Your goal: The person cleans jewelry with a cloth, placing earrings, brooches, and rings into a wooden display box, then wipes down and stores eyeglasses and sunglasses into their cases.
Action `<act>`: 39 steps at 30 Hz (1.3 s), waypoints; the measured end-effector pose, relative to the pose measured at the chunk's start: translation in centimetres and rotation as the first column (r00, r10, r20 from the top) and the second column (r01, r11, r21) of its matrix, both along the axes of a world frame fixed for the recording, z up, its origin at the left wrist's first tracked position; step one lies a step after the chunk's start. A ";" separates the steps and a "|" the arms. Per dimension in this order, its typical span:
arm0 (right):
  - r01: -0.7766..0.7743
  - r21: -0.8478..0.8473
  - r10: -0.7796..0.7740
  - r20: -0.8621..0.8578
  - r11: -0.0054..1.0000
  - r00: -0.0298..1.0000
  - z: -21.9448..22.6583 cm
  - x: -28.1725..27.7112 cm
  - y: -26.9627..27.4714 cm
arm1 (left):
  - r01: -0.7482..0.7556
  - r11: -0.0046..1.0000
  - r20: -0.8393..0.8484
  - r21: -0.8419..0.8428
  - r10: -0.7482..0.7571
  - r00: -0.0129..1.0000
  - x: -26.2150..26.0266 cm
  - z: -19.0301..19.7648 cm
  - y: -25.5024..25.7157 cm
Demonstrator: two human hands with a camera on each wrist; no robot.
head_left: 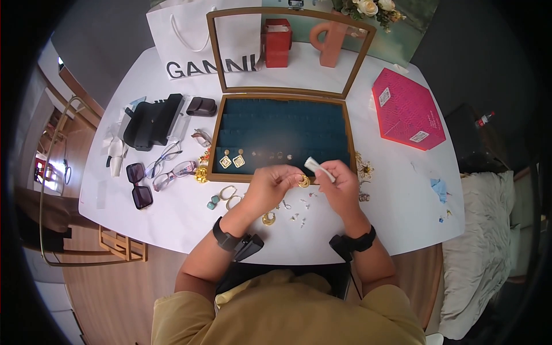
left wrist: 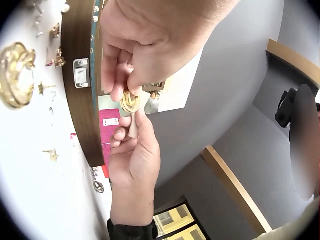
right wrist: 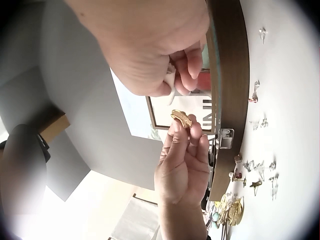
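Note:
My left hand [head_left: 269, 188] pinches a gold hoop earring [head_left: 303, 181] between thumb and fingertips, just over the front edge of the jewelry box. Close beside it, my right hand [head_left: 342, 190] grips a folded white cloth [head_left: 316, 167]. In the left wrist view, the cloth [left wrist: 133, 126] meets the earring [left wrist: 130, 101]; a small gap between them shows in the right wrist view. Behind the hands stands the wooden jewelry box [head_left: 211, 146], its glass lid raised. Two square dangling earrings [head_left: 232, 161] and several small studs sit in its dark lining. Another gold hoop [head_left: 268, 218] lies on the table.
Small earrings [head_left: 295, 217] and bangles [head_left: 227, 192] lie before the box. To the left are sunglasses [head_left: 139, 187], eyeglasses [head_left: 174, 175] and a black case [head_left: 152, 123]. A pink box [head_left: 408, 109] stands right; a white bag [head_left: 184, 46] and vase [head_left: 330, 43] stand behind.

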State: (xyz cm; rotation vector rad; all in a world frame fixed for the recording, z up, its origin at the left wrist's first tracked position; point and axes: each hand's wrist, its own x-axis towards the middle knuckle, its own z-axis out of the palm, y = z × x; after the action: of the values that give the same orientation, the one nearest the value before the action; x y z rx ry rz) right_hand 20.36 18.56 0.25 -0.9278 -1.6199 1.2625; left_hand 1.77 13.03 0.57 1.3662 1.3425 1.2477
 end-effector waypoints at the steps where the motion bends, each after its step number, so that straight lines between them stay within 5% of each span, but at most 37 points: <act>1: -0.095 -0.055 0.093 -0.048 0.994 0.995 0.5 0.0 -0.1 | -0.021 0.999 0.025 0.032 0.020 0.999 0.1 -0.3 0.0; 4: -0.290 -0.207 0.280 -0.075 0.935 0.957 0.9 0.2 -0.1 | -0.105 0.991 0.101 0.081 0.096 0.990 -0.2 -0.6 0.3; 8: -0.269 -0.199 0.275 0.003 0.942 0.961 0.4 0.0 0.1 | -0.094 0.993 0.135 0.065 0.084 0.987 -0.7 -0.2 0.4; 11: -0.337 -0.235 0.339 -0.033 0.912 0.940 0.9 0.2 0.1 | -0.080 0.997 -0.052 -0.014 0.079 0.995 -0.5 1.4 0.1; 14: -0.238 -0.192 0.246 0.019 0.952 0.969 0.4 0.5 0.7 | -0.209 0.969 -0.024 0.129 0.214 0.977 -1.4 -0.9 0.8; 20: 0.197 -0.053 -0.200 -0.074 0.979 0.977 -1.1 1.5 3.8 | -0.266 0.953 -0.200 0.144 0.291 0.936 -1.5 0.2 0.7; 22: 0.219 -0.075 -0.225 -0.082 0.973 0.971 -1.5 1.5 4.0 | -0.225 0.968 -0.250 0.111 0.247 0.936 -1.1 0.6 0.6; 25: 0.228 -0.046 -0.232 -0.087 0.972 0.969 -1.8 1.4 4.3 | -0.116 0.935 -0.433 0.334 0.262 0.863 -0.9 0.4 1.7; 28: 0.207 -0.046 -0.211 -0.125 0.977 0.969 -2.2 1.3 4.2 | 0.089 0.949 -0.703 0.302 0.159 0.693 -0.2 1.9 2.9; 34: 0.171 -0.057 -0.176 -0.112 0.984 0.978 -2.2 1.5 4.4 | 0.118 0.981 -0.848 0.153 0.069 0.525 0.8 1.5 6.6; 39: 0.193 -0.027 -0.195 -0.143 0.981 0.970 -2.3 1.3 4.3 | 0.065 0.985 -0.775 0.160 0.084 0.626 0.6 0.7 7.7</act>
State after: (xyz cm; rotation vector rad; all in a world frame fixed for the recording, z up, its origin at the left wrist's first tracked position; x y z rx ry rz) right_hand 21.68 22.84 -2.08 -0.9550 -1.3740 1.1778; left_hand 2.39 20.77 1.25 2.1857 1.8391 0.7689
